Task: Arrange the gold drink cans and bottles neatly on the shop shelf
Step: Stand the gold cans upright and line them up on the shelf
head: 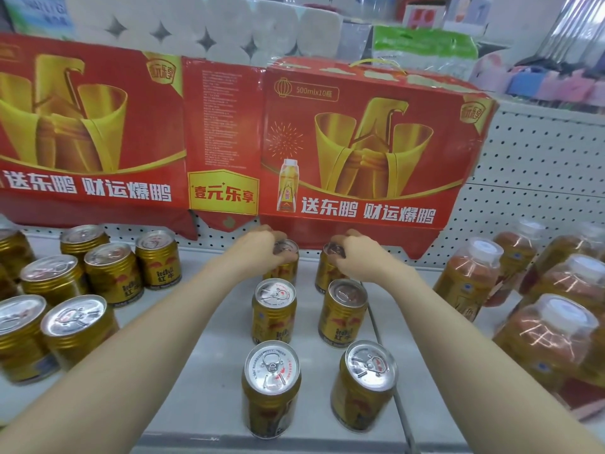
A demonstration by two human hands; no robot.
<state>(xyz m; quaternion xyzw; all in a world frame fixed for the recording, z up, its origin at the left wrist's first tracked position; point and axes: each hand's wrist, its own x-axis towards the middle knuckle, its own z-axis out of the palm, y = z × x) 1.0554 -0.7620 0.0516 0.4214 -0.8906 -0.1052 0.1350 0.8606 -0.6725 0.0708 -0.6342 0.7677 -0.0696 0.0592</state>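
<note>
1. Pale grey metal forms the shelf (pixel 212 339), with a seam running front to back just right of the centre cans. A white pegboard panel (pixel 540 152) backs it.
2. Red-and-gold cartons (pixel 360 142) stand along the back of the shelf. Packs of white toilet rolls (pixel 196 24) sit above and behind them.
3. At the centre, 6 gold cans stand upright in 2 columns of 3, apart from one another: the front pair (pixel 271 388), the middle pair (pixel 274 311) and a rear pair close to the cartons.
4. The left hand (pixel 262 249) grasps the left rear can (pixel 284 267) by its top, fingers curled over the rim.
5. The right hand (pixel 357 257) grasps the right rear can (pixel 327 273) the same way.
6. A loose cluster of gold cans (pixel 111 273) fills the shelf's left side, well apart from the columns.
7. Gold bottles (pixel 471 276) with clear caps crowd the right side.
</note>
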